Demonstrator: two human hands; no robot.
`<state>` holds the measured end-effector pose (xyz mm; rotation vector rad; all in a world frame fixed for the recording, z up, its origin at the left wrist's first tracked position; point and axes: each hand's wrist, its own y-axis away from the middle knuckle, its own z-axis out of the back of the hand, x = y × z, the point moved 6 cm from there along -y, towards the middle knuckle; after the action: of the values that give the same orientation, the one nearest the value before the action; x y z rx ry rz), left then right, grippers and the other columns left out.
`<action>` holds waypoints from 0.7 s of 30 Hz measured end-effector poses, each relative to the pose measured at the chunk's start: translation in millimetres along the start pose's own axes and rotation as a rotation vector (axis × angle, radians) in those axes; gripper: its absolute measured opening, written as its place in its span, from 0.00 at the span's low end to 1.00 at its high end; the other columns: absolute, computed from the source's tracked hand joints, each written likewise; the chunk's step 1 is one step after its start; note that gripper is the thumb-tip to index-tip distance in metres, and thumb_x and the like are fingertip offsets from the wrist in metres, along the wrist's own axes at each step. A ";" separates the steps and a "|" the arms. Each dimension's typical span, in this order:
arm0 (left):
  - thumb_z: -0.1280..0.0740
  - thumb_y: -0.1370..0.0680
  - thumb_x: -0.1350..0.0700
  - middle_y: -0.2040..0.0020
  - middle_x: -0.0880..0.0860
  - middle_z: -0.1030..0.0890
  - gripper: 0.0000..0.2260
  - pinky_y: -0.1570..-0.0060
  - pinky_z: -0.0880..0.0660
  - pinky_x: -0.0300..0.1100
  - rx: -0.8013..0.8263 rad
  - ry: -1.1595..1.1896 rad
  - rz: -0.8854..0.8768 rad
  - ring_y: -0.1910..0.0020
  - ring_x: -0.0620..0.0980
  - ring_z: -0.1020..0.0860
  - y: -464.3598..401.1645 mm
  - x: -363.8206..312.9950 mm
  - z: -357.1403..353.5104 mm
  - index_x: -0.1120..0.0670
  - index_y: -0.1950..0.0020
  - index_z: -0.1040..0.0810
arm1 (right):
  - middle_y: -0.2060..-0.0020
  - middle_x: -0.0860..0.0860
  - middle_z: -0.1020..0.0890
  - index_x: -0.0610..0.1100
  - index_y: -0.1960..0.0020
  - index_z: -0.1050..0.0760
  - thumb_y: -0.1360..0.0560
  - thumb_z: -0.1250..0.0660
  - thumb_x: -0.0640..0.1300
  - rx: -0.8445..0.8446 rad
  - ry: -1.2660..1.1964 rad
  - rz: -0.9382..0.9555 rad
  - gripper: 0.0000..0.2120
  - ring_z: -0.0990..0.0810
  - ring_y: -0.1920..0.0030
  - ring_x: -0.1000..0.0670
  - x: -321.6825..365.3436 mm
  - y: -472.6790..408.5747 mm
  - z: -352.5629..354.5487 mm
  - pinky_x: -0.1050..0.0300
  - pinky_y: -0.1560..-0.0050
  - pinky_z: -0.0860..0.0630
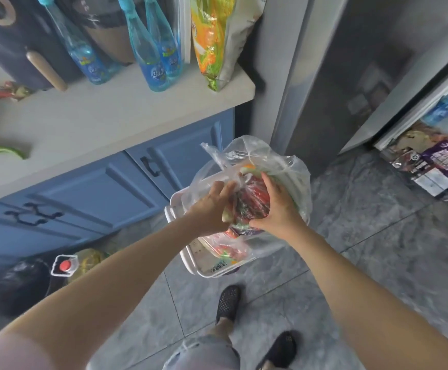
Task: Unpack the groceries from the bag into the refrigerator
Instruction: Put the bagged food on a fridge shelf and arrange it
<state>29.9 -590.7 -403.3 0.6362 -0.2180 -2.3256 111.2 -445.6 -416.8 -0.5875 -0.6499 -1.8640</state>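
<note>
Both hands are in the mouth of the clear plastic bag [257, 166], which sits in a white basket [190, 252] on the grey tiled floor [350, 249]: the left hand [212, 206] pinches the film while the right hand [278, 209] curls round a red wrapped pack [252, 201]. Best, I judge, to hold the bag down and lift the pack straight up, so nothing snags. The open refrigerator [364, 76] stands just right, a cluttered worktop [137, 102] left.

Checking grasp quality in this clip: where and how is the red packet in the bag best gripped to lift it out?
By its two long sides, from above through the open mouth of the bag. The red packet lies bulky and wrapped in film, and the left hand and right hand already flank it.
</note>
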 end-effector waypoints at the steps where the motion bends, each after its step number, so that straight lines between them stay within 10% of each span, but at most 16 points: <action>1: 0.26 0.32 0.56 0.28 0.54 0.43 0.46 0.48 0.22 0.50 -0.007 -0.014 -0.022 0.41 0.59 0.26 3.2 -3.9 4.6 0.50 0.23 0.52 | 0.32 0.45 0.37 0.56 0.24 0.54 0.41 0.20 0.50 -0.007 -0.012 0.023 0.57 0.37 0.32 0.46 3.7 4.4 5.0 0.46 0.34 0.33; 6: 0.26 0.31 0.55 0.26 0.53 0.44 0.45 0.51 0.31 0.35 -0.067 -0.087 -0.099 0.37 0.55 0.28 22.6 -43.9 35.7 0.52 0.22 0.52 | 0.33 0.47 0.38 0.55 0.24 0.49 0.38 0.21 0.49 -0.061 -0.020 0.109 0.52 0.38 0.32 0.48 19.1 32.5 44.2 0.51 0.33 0.34; 21: 0.25 0.34 0.57 0.30 0.57 0.41 0.48 0.45 0.23 0.49 -0.281 -0.075 -0.667 0.42 0.61 0.25 -46.9 -353.3 92.1 0.47 0.25 0.55 | 0.37 0.47 0.35 0.54 0.25 0.45 0.40 0.19 0.44 -0.484 0.031 0.057 0.52 0.31 0.37 0.48 -77.5 150.7 336.6 0.58 0.39 0.33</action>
<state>178.6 -319.5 -203.7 0.5301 0.3380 -2.9413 312.5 -216.6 -195.3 -0.8747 -0.1516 -1.9791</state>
